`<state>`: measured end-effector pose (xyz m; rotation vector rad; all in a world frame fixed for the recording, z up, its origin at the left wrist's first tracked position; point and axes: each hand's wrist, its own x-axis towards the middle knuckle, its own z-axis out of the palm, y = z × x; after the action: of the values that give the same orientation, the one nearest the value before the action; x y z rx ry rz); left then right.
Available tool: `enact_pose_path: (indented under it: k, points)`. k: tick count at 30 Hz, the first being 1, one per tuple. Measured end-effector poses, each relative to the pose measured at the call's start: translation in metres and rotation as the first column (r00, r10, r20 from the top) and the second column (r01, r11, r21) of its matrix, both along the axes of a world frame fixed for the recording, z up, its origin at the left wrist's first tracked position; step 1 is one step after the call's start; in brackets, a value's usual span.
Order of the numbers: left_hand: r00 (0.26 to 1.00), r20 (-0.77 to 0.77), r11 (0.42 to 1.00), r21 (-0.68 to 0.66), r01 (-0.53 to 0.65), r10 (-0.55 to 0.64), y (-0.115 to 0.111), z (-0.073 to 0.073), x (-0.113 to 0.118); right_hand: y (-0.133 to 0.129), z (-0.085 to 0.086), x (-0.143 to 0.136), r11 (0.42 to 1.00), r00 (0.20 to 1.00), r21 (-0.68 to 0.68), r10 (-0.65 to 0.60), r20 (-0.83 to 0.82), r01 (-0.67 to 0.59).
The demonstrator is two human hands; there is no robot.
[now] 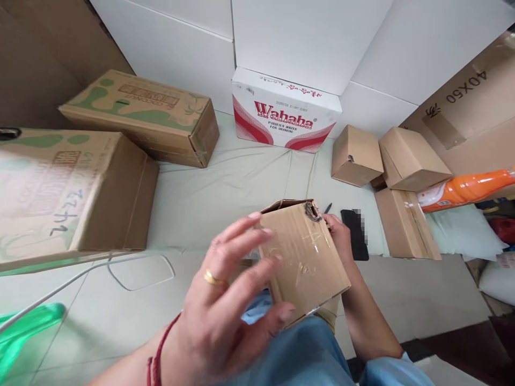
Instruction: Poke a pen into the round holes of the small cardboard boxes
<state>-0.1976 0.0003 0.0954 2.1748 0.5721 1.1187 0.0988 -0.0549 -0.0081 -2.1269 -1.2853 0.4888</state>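
A small brown cardboard box (303,262) is held tilted above my lap, with clear tape on its face and a torn, dark-edged hole at its upper right corner. My right hand (339,236) grips the box's right side, its fingers partly hidden behind the cardboard. Over the left edge, my left hand (237,292) has its fingers spread and slightly blurred; whether the fingertips touch the box I cannot tell. Just beyond my right fingers shows a dark pointed thing (328,208), possibly a pen tip. A black phone (354,236) lies beside my right hand.
Large printed cartons (137,107) stand at left, and a white and red Wahaha carton (284,115) is against the wall. Several small brown boxes (356,153) and an orange bottle (470,187) are at right. A white cable (140,289) hangs at the front left.
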Motion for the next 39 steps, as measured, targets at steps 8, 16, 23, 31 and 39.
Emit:
enact_pose_path:
  k: [8,16,23,31,39]
  points:
    - [0.908,-0.262,0.931,0.076,0.358,-0.328,-0.008,0.018,0.061,0.030,0.007,0.050,0.791,0.805,-0.612,0.349,0.479,0.022]
    - [0.879,-0.454,0.895,0.318,0.312,-0.146,-0.019,-0.001,0.068,0.049,0.014,0.062,0.708,0.712,-0.689,0.563,0.419,-0.154]
    - [0.928,-0.371,0.894,0.401,0.199,-0.041,-0.017,-0.006,0.075,0.032,0.037,0.070,0.860,0.762,-0.509,0.343,0.549,-0.021]
    - [0.945,-0.328,0.882,0.446,0.149,0.006,-0.015,-0.008,0.077,0.000,0.108,0.015,0.787,0.832,0.504,-0.022,-0.554,0.357]
    - [0.946,-0.321,0.889,0.443,0.117,0.036,-0.013,-0.003,0.077,0.022,0.124,-0.062,0.896,0.859,0.395,0.030,-0.511,0.203]
